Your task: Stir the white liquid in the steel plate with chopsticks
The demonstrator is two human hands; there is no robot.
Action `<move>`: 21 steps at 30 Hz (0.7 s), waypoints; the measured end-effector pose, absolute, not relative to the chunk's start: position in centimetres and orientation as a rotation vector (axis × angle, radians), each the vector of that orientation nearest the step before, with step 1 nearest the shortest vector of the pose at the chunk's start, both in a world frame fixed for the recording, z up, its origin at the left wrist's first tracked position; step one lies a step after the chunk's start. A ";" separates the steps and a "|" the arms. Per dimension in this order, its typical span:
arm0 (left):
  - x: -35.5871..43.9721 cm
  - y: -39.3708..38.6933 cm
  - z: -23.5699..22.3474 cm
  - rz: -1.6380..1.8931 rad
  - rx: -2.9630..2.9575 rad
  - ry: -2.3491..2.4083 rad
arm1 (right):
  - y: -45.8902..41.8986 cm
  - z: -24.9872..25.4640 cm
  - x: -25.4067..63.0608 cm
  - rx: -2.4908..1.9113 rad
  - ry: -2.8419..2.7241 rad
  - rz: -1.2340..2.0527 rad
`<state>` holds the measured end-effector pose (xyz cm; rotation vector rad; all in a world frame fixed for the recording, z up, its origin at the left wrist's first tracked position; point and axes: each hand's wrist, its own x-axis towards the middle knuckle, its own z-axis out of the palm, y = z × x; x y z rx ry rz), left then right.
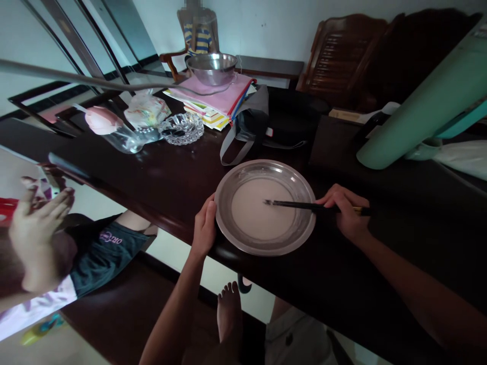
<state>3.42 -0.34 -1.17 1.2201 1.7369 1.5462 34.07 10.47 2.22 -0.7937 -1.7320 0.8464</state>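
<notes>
Now the right fingers (338, 196) hold dark chopsticks (297, 205)

Home living rm, prob.: wood armchair (344, 58), dark tbl (152, 175) w/ glass dish (184, 133), bare foot (229, 312).

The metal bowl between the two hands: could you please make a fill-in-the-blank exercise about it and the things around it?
The wearer's ____ hand holds black chopsticks.
The other hand touches the nearer metal bowl, which contains pale ____.
The farther metal bowl rests on a pile whose top is ____.

Missing words: right; liquid; pink.
</notes>
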 end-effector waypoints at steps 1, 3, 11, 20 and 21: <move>3.4 -0.3 -1.2 1.546 1.221 1.733 | 10.5 2.2 34.1 -0.772 -1.745 0.871; 3.4 -0.3 -1.2 1.552 1.214 1.734 | 10.4 2.3 34.0 -0.733 -1.832 0.893; 3.4 -0.3 -1.2 1.551 1.209 1.730 | 10.2 2.4 34.0 -0.742 -1.783 0.900; 3.4 -0.3 -1.2 1.540 1.218 1.743 | 10.5 2.3 34.0 -0.749 -1.783 0.882; 3.4 -0.3 -1.3 1.546 1.217 1.737 | 10.5 2.3 34.0 -0.723 -1.819 0.896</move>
